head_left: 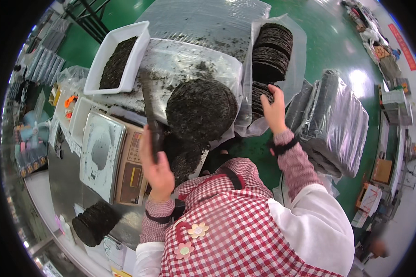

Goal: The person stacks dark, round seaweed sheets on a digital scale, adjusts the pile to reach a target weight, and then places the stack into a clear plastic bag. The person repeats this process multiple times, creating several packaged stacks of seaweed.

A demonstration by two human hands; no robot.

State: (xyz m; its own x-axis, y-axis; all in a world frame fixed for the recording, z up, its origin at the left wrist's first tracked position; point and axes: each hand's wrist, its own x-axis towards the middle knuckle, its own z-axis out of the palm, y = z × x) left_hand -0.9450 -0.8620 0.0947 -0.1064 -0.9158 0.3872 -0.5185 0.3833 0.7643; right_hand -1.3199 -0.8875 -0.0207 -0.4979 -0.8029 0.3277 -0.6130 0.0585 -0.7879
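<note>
My left hand (157, 173) is closed around the black handle of a long, narrow, dark tool (148, 99) that looks like a knife, its far end pointing away from me. Right of it, a large stack of thin, round, dark cakes (201, 108), resembling dried seaweed, stands in front of me. My right hand (276, 108) is at the near end of a clear plastic bag (299, 46) holding rows of smaller dark round cakes (272, 51). Its thumb and fingers are apart beside the cakes; whether they touch is unclear.
A white tub (142, 55) of dark crumbs stands at the far left, beside plastic-covered bundles (189, 55) strewn with crumbs. Nearer are a scale (101, 147) and another dark stack (94, 224). Wrapped dark bundles (333, 124) stand at right on the green floor.
</note>
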